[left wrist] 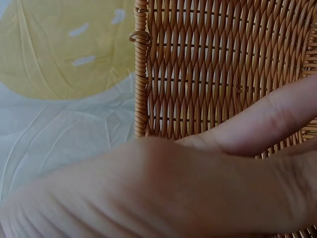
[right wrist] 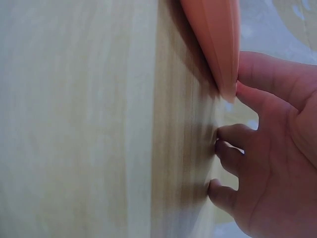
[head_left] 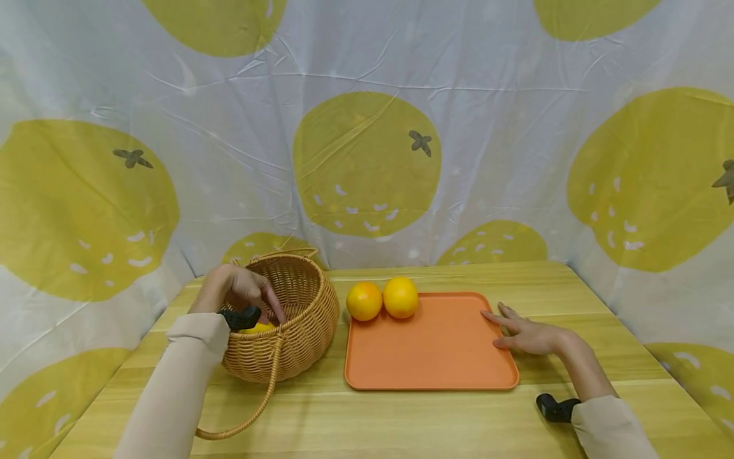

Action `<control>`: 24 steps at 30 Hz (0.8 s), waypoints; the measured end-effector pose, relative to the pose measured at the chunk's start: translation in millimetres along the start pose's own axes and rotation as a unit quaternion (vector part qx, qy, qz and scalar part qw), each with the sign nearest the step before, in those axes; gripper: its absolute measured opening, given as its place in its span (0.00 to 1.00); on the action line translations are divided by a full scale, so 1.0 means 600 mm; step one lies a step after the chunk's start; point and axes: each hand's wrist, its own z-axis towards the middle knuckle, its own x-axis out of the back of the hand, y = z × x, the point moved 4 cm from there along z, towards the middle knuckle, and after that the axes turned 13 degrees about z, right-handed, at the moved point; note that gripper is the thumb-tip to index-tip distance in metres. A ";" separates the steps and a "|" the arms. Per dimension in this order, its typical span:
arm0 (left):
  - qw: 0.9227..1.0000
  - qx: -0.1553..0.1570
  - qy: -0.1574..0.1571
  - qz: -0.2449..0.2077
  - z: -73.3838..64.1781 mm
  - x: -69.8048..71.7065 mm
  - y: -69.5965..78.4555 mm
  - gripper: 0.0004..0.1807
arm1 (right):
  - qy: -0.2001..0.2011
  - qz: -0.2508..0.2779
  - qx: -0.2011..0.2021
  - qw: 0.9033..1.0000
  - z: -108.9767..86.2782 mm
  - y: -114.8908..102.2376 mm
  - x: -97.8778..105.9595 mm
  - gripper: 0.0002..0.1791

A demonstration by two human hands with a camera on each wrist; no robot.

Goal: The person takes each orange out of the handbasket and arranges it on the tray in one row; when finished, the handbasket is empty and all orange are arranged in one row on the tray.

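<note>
My left hand [head_left: 249, 290] reaches down into a round wicker basket [head_left: 306, 338] at the left. Beneath its fingers a yellow-orange fruit [head_left: 259, 328] shows at the near rim; I cannot tell whether they hold it. In the left wrist view the basket's woven inner wall [left wrist: 198, 64] rises behind the thumb side of the hand, and the fingertips are out of sight. My right hand [head_left: 530, 335] rests with spread fingers at the right edge of an orange tray [head_left: 430, 350], thumb and index finger touching its rim. Two oranges [head_left: 364, 301] [head_left: 401, 297] sit side by side at the tray's back left corner.
The basket's handle [head_left: 266, 395] hangs down in front onto the wooden table [head_left: 321, 421]. Behind the table and along both sides hangs a pale curtain [head_left: 493, 159] printed with big yellow fruits. A black wrist device [head_left: 555, 408] shows at the right sleeve.
</note>
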 end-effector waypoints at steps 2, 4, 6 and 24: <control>1.000 0.006 -0.001 -0.011 0.000 -0.001 -0.001 0.21 | 0.000 -0.002 -0.002 1.000 0.001 0.001 0.000 0.45; 1.000 0.007 -0.003 -0.013 -0.001 -0.001 -0.002 0.19 | 0.000 -0.004 -0.003 1.000 0.002 0.002 0.000 0.45; 1.000 0.012 -0.004 -0.012 -0.002 -0.002 -0.005 0.17 | -0.001 -0.004 -0.003 1.000 0.003 0.002 0.000 0.45; 0.998 0.026 -0.045 -0.032 0.002 -0.010 -0.009 0.17 | -0.003 -0.007 -0.006 1.000 0.001 0.003 0.000 0.45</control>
